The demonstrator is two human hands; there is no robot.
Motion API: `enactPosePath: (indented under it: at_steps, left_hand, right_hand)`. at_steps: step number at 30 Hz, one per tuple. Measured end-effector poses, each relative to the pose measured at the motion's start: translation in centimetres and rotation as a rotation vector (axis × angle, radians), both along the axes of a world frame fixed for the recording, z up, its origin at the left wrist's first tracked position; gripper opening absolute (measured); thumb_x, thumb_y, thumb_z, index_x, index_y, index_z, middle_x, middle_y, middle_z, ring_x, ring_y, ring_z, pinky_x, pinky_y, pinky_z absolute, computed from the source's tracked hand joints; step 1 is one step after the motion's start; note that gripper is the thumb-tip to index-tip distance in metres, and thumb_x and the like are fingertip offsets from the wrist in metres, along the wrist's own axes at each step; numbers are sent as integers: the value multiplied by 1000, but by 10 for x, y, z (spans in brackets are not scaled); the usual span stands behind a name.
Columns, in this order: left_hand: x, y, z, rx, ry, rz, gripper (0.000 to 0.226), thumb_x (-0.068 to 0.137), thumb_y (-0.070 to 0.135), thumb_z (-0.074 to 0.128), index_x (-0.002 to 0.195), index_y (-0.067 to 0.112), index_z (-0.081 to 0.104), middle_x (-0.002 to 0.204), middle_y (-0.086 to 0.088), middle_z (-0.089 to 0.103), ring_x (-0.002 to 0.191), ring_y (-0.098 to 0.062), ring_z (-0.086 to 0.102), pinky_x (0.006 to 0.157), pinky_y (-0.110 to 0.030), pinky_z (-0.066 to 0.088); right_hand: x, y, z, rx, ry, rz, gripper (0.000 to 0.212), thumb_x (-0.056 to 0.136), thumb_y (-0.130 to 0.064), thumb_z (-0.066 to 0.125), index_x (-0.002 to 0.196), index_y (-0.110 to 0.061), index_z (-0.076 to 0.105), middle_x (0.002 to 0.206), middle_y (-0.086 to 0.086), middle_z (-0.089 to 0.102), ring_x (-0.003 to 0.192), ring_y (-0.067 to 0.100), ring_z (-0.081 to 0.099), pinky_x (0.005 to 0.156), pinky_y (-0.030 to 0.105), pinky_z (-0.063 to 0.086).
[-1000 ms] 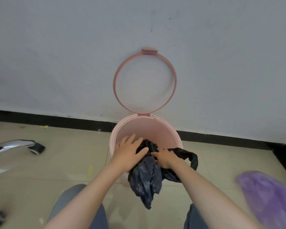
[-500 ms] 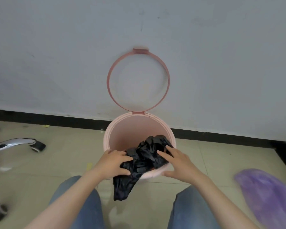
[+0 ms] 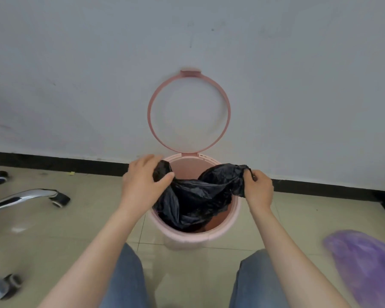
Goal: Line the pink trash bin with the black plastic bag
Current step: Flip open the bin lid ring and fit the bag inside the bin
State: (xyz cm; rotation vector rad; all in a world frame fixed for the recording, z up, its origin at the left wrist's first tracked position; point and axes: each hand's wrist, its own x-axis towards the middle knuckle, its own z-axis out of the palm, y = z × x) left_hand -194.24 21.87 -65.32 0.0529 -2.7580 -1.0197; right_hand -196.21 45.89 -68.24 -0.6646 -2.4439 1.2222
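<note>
The pink trash bin [image 3: 193, 237] stands on the floor against the wall, its pink ring frame [image 3: 188, 112] flipped up against the wall behind it. The black plastic bag [image 3: 200, 196] hangs down inside the bin, its upper edge stretched across the opening. My left hand [image 3: 142, 183] grips the bag's edge at the bin's left rim. My right hand [image 3: 259, 188] pinches the bag's other edge at the right rim. The bin's far inner wall shows pink and bare between my hands.
A chrome office-chair leg with black casters [image 3: 31, 198] lies on the tiled floor at the left. A purple plastic bag [image 3: 365, 263] sits at the lower right. My knees in blue jeans [image 3: 125, 278] flank the bin. A black baseboard [image 3: 53, 163] runs along the wall.
The bag was a crumpled bundle draped over the bin's near rim. My hands have moved apart to the left and right rims, spreading the bag, which now hangs inside the bin.
</note>
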Motion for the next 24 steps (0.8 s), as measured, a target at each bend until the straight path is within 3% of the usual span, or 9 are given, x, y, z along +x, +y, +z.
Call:
enactPosePath:
  at_steps: [2,6,9,14,16,18,19,21,24]
  left_hand:
    - [16,19,-5,-285,49,-143,60,82,57,45,130,21,47,146,-7,38,139,-26,23,113,-49,17]
    - [34,39,-45,-680,-203,-450,81,78,69,40,141,21,26,157,-11,8,144,-28,-8,113,-55,-10]
    - [39,32,-70,-789,-316,-485,74,81,64,44,141,24,26,157,-12,3,143,-31,-12,112,-57,-11]
    - [33,-6,-81,-748,-280,-495,37,84,41,58,121,33,55,148,-9,35,142,-32,15,113,-57,5]
    - [31,-18,-77,-772,-174,-565,32,54,37,85,82,42,71,110,-2,70,115,-31,58,97,-58,36]
    - [27,-30,-88,-784,-57,-513,32,36,29,92,51,39,67,83,6,76,90,-26,71,79,-51,51]
    - [24,-33,-89,-728,-92,-501,27,43,24,90,50,35,66,87,4,76,95,-27,69,83,-52,50]
    - [24,-33,-83,-586,-191,-493,8,73,22,73,76,29,72,118,-3,66,124,-30,50,105,-53,31]
    - [24,-35,-88,-591,-214,-451,42,88,46,49,126,30,51,149,-1,34,143,-23,15,116,-47,8]
  right_hand:
    - [-3,-1,-3,-22,-40,20,47,92,-18,45,48,-18,27,50,-1,34,50,19,32,46,30,22]
    - [-2,-3,-10,-9,-100,67,38,92,-19,45,55,-12,41,59,4,46,66,26,42,51,34,27]
    - [-3,0,-13,-132,-85,95,17,92,-18,48,92,-7,61,86,6,59,87,27,56,73,33,42]
    - [2,3,4,-367,44,239,36,90,-8,51,126,-15,47,101,5,53,98,17,50,85,27,38]
    - [8,1,4,-243,119,269,38,90,-5,50,126,-16,48,112,-1,48,108,14,44,91,27,35]
    - [21,-2,-4,-37,248,279,30,87,-6,47,115,-10,55,104,-7,50,107,14,44,92,24,36]
    - [29,-3,-11,72,312,298,28,83,-10,43,105,-7,60,97,-7,54,100,14,46,87,19,36]
    - [42,-2,-27,274,362,412,33,74,-14,36,86,-3,64,83,5,64,85,13,47,71,13,34]
    - [48,6,-50,530,183,677,38,69,-14,37,90,-6,67,92,13,70,93,15,48,78,22,41]
